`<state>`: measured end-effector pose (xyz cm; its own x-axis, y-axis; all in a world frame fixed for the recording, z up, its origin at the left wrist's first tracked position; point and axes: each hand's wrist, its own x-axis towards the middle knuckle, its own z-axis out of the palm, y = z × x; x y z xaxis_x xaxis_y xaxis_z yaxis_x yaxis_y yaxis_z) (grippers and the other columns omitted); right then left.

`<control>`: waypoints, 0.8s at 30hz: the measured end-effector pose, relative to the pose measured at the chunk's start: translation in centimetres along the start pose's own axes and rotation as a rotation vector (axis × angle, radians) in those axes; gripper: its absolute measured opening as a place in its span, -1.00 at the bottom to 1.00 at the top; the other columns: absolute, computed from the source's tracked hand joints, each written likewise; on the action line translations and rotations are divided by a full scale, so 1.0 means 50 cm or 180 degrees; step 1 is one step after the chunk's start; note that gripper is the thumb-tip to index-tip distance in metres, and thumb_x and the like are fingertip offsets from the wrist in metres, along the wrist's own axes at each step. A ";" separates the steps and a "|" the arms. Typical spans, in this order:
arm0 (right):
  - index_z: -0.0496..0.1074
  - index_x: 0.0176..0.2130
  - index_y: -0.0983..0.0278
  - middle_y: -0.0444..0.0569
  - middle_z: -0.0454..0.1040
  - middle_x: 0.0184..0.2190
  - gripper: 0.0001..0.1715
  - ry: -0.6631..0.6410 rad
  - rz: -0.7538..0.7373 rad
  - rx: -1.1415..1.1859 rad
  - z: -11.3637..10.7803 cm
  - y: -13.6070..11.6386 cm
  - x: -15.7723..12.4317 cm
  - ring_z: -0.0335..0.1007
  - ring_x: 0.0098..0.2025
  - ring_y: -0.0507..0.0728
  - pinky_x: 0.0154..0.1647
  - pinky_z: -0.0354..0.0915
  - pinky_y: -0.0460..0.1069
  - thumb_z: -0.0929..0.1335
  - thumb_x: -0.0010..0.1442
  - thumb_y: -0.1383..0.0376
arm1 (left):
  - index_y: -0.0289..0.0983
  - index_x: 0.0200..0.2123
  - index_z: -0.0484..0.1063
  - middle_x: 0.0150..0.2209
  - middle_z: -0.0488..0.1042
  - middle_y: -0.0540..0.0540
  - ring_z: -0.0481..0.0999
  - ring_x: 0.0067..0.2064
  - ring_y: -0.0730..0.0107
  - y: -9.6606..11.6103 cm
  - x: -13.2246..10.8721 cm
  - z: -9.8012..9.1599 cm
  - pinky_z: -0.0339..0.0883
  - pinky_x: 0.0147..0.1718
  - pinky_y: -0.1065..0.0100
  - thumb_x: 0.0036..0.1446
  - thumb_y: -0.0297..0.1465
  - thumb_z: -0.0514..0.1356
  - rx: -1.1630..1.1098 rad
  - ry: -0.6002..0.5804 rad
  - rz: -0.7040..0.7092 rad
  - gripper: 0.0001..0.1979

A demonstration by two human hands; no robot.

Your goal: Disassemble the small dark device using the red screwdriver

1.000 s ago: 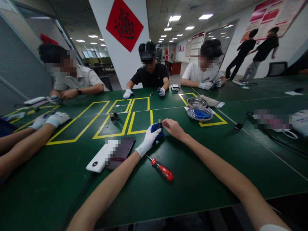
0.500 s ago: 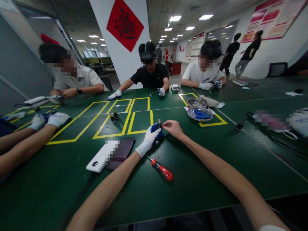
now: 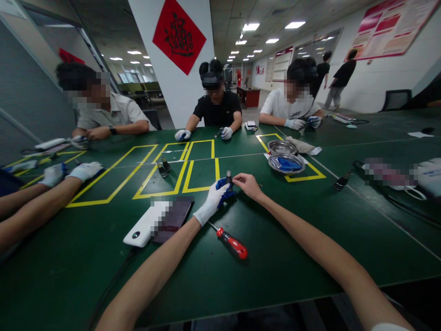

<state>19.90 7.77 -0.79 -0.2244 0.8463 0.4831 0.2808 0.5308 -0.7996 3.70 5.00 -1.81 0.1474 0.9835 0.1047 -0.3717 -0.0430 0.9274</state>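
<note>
My left hand [image 3: 215, 197], in a white glove with blue-coated fingers, grips a small dark cylindrical part [image 3: 229, 177] that stands upright with its metal end on top. Bare and pinched, my right hand [image 3: 247, 184] is at the right side of that part. Whatever its fingertips hold, if anything, is too small to make out. Just below both hands, a red and black screwdriver [image 3: 232, 242] lies on the table, its tip pointing toward my left wrist. Two similar dark parts [image 3: 163, 167] stand farther off to the left, and another dark part [image 3: 342, 181] lies to the right.
A white power bank [image 3: 143, 227] with a cable and a dark notebook [image 3: 174, 220] lie left of the screwdriver. Two metal bowls [image 3: 285, 171], one with blue gloves, stand ahead right. Yellow tape [image 3: 168, 195] marks the green table [image 3: 275, 285]. Several co-workers sit around it.
My hands stay nearly in place at the dark part. Across the table, a co-worker's outstretched gloved hand has drawn inward. Two people in the background have walked left.
</note>
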 end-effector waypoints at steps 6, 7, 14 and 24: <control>0.42 -0.28 0.30 -0.03 0.44 -0.32 -0.86 -0.0063 -0.0548 -0.0679 -0.004 -0.020 -0.012 0.37 -0.31 0.07 -0.24 0.32 -0.04 0.28 0.23 0.30 | -0.32 -0.16 0.39 -0.36 0.44 -0.05 0.44 -0.39 0.47 0.004 -0.002 0.003 0.37 -0.32 0.34 -0.08 -0.28 0.32 -0.0118 -0.0012 -0.0127 -0.60; 0.41 -0.27 0.29 -0.03 0.42 -0.31 -0.87 -0.0085 -0.0624 -0.0767 -0.005 -0.025 -0.014 0.36 -0.30 0.07 -0.23 0.31 -0.03 0.27 0.24 0.32 | -0.32 -0.16 0.39 -0.36 0.44 -0.05 0.43 -0.39 0.48 0.004 -0.002 0.003 0.37 -0.32 0.35 -0.08 -0.28 0.32 -0.0112 -0.0023 -0.0138 -0.60; 0.35 -0.25 0.28 0.03 0.38 -0.29 -0.86 -0.0287 -0.1181 -0.1500 -0.013 -0.039 -0.016 0.31 -0.21 0.13 -0.13 0.29 0.03 0.21 0.28 0.38 | -0.34 -0.15 0.39 -0.28 0.45 -0.10 0.44 -0.37 0.49 0.002 -0.003 0.002 0.37 -0.32 0.36 -0.08 -0.31 0.32 -0.0108 -0.0099 -0.0101 -0.60; 0.41 -0.17 0.27 0.04 0.43 -0.19 -0.80 -0.0419 -0.1380 -0.1639 -0.020 -0.026 -0.026 0.36 -0.15 0.12 -0.12 0.31 0.02 0.23 0.26 0.36 | -0.34 -0.15 0.40 -0.28 0.46 -0.09 0.46 -0.35 0.47 -0.005 0.003 -0.006 0.36 -0.25 0.32 -0.08 -0.30 0.32 -0.0209 -0.0105 -0.0059 -0.60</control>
<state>20.78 6.01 -0.02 -0.5189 0.5576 0.6479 0.5406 0.8012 -0.2566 3.56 5.19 -2.14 0.1847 0.9776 0.1005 -0.4278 -0.0121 0.9038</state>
